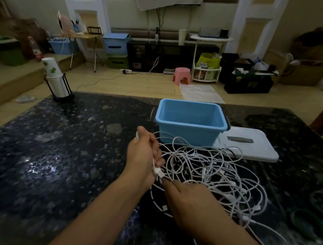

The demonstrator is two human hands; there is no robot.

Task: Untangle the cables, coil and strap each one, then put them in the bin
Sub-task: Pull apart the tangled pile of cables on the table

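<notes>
A tangle of several white cables (216,171) lies on the dark speckled table (63,155), just in front of an empty blue bin (190,121). My left hand (146,155) grips a bundle of white cable, and a USB plug (159,172) sticks out below its fingers. My right hand (194,203) lies at the near edge of the tangle, its index finger stretched toward that plug and touching the cables. Another USB plug (164,208) lies on the table by my right hand.
The bin's white lid (248,144) lies flat to the right of the bin. A black holder with stacked paper cups (57,80) stands at the table's far left corner. Green bands (304,219) lie blurred at the right edge of the table.
</notes>
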